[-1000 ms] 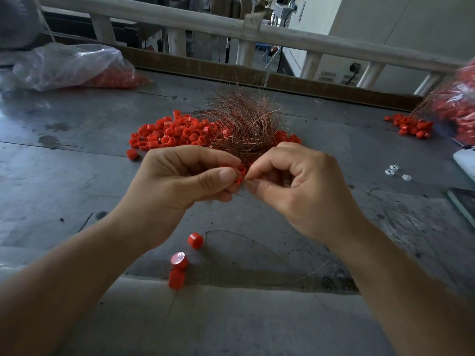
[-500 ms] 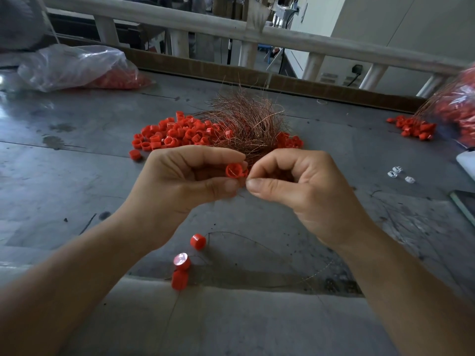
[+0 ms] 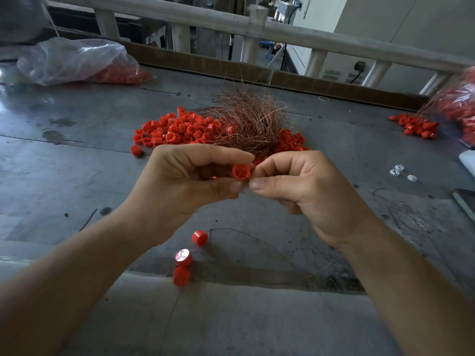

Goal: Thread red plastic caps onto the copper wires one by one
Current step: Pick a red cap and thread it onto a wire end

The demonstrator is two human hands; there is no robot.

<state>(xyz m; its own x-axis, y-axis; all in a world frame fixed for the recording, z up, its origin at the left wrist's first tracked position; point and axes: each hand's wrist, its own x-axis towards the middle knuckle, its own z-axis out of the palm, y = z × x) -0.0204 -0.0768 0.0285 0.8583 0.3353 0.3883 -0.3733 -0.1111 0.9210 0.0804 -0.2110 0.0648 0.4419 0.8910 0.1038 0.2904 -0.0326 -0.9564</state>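
Worktable (image 3: 77, 181) | left hand (image 3: 185, 183) pinches red cap (image 3: 241, 171) — right hand (image 3: 311, 188) pinches copper wires (image 3: 248, 124)

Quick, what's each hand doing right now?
Left hand: closed, pinching a red cap.
Right hand: closed, fingertips pinched beside the cap, probably on one strand of the copper wires; too thin to see.

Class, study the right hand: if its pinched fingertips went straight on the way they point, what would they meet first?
The small red plastic cap pinched by the left hand; the right hand looks almost touching it, depth unclear.
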